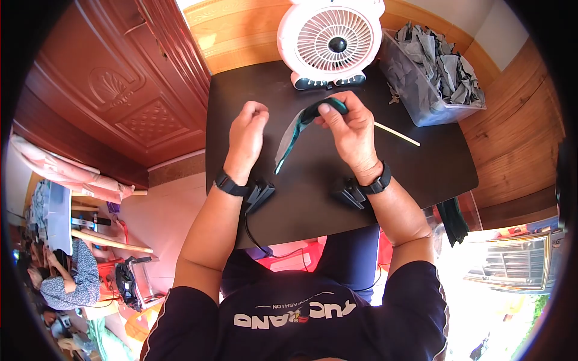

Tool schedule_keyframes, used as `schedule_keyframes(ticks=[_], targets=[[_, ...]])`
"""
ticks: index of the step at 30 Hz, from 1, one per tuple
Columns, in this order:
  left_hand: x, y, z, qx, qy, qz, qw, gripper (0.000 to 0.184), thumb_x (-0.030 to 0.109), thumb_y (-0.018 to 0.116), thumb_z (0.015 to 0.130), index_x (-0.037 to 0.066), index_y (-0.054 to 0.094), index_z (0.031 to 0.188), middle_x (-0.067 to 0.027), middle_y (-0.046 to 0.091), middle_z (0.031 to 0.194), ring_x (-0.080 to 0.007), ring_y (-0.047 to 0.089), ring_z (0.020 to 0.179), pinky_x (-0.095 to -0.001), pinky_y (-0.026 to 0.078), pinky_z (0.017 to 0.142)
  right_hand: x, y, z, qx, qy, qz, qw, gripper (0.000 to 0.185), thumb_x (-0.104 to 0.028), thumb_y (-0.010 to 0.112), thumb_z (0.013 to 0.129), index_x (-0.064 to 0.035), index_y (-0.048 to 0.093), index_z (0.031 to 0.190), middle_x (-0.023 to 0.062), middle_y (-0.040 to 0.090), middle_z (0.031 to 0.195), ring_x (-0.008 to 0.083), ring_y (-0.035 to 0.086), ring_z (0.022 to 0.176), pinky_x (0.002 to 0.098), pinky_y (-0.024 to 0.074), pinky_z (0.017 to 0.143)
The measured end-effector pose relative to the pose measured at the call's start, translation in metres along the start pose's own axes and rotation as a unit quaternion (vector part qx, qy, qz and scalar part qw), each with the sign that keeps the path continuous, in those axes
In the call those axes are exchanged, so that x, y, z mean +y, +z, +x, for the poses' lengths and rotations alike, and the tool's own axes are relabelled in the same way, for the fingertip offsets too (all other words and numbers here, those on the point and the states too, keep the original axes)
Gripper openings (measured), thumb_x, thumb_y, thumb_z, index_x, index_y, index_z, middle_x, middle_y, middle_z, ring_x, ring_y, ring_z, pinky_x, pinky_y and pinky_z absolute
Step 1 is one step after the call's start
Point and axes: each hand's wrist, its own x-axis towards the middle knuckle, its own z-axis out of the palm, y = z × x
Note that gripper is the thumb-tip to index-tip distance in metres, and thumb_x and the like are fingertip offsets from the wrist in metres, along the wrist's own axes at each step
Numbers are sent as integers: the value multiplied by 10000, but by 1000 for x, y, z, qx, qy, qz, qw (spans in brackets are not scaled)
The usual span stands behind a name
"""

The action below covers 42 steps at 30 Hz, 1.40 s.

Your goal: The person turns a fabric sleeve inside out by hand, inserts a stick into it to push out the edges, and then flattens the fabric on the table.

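My right hand (351,129) pinches one end of a narrow fabric strip (293,133), dark green and black with a grey side. The strip arches over and its free end hangs down to the left, above the dark table (301,204). To the left of it, apart from the strip, is my left hand (247,135) with its fingers curled inward; whatever they hold, if anything, is hidden. A thin pale stick (397,134) shows beyond my right hand, its near end hidden behind the hand. Each wrist wears a black band with a small dark device below it.
A pink-and-white fan (332,45) stands at the table's back. At the back right, a clear plastic bin (415,96) holds a heap of grey fabric pieces (442,66). Dark fabric (453,222) hangs beyond the right edge. Another person (69,283) sits at the far left.
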Motion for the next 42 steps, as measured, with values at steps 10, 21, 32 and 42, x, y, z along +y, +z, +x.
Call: schedule_keyframes(ticks=[10,21,32,42], targets=[[30,11,-19,-227,-194,-316,900,243,131,566,893,24,542,1109,25,460,663,-35,414,510,-160,282,412,26,-6,10,-49,146,45,987,122,-108,703,855,-56,593,842,9,648,747,64,583,632,216,461,560],[18,-4,-12,-224,-232,-343,882,175,184,501,938,34,568,999,-24,518,634,-62,408,441,-184,276,369,-5,-15,17,-59,-247,-205,945,245,-69,742,740,-103,610,944,35,631,978,197,608,850,327,485,766],[-12,-14,13,-310,-61,-560,766,462,351,387,987,-37,485,1218,-209,579,1142,-293,542,1011,-389,458,810,19,-14,5,-115,-42,-19,992,143,-49,683,814,-24,546,847,76,608,702,156,620,569,315,497,525],[-32,21,-2,-248,-211,-543,774,378,310,386,1020,37,488,1261,-130,541,1266,-243,484,1211,-411,374,1026,47,13,-10,-142,-40,-91,985,196,-113,713,691,-47,622,850,98,645,781,276,641,773,364,516,729]])
